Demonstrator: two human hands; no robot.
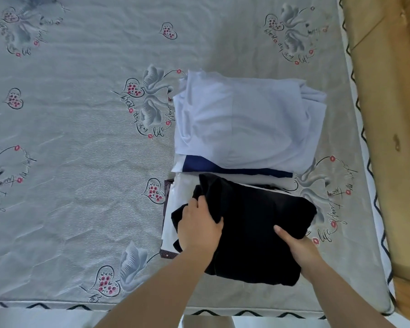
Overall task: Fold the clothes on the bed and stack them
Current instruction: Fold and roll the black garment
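Our left hand (200,227) bunches the left edge of the folded black fabric garment (253,230) in closed fingers; our right hand (298,249) clamps its right side, thumb on top. The garment lies atop a near stack of white clothes (175,207). Just beyond sits a folded pale blue pile (242,121) on the grey swan-printed bed sheet (69,150).
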